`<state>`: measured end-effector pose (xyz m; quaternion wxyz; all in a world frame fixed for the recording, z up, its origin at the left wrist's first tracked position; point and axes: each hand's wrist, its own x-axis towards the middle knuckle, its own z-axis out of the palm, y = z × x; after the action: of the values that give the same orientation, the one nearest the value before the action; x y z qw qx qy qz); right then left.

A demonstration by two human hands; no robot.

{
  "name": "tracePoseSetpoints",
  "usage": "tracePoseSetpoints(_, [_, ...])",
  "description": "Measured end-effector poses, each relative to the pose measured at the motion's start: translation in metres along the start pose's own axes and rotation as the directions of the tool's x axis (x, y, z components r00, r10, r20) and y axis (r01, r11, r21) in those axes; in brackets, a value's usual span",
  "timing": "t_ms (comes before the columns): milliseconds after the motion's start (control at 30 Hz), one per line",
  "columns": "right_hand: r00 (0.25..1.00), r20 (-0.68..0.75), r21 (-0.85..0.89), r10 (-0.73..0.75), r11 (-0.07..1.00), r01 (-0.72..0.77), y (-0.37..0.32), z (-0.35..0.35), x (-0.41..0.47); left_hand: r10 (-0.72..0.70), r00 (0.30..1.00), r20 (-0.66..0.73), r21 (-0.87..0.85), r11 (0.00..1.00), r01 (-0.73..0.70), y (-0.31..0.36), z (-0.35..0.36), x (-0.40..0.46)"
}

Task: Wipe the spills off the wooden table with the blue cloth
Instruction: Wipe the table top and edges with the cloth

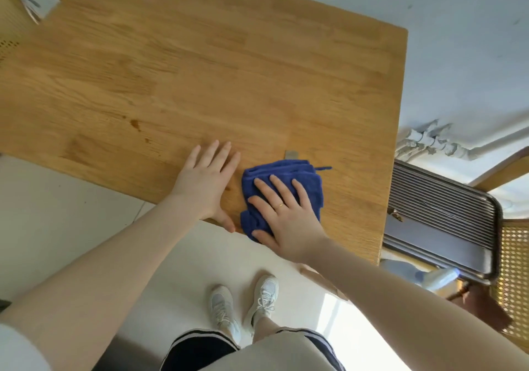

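The right hand [286, 216] lies flat with fingers spread wide, pressing on the blue cloth [282, 190]. The left hand [207, 181] rests flat and open on the table [200, 70], just beside the cloth. Small brown spots [136, 124] sit past the left hand.

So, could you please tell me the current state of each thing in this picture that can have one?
Blue cloth: folded, pressed flat near the table's near edge.
Right hand: flat on the cloth, fingers straight.
Left hand: flat on bare wood beside the cloth.
Wooden table: brownish spots left of the hands, unwiped.
Metal tray: on a chair, right of the table.
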<state>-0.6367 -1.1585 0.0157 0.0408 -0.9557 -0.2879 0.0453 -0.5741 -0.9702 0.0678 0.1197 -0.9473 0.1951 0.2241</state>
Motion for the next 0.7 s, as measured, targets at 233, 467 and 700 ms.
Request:
tracePoseSetpoints(233, [0.97,0.029,0.077,0.24,0.967,-0.241,0.033,-0.017,0.064,-0.042,0.999,0.002,-0.046,0.998,0.042,-0.001,0.005,-0.003])
tracePoseSetpoints(467, [0.978,0.034,-0.01,0.207,0.978,-0.207,-0.03,-0.004,0.039,-0.11,0.994,-0.021,-0.145,0.984,0.105,-0.003,0.009,-0.016])
tracePoseSetpoints(700, [0.992,-0.023,0.039,0.125,0.992,-0.124,-0.012,-0.006,0.066,-0.05,0.998,-0.042,-0.224,0.974,0.04,-0.03,0.012,-0.023])
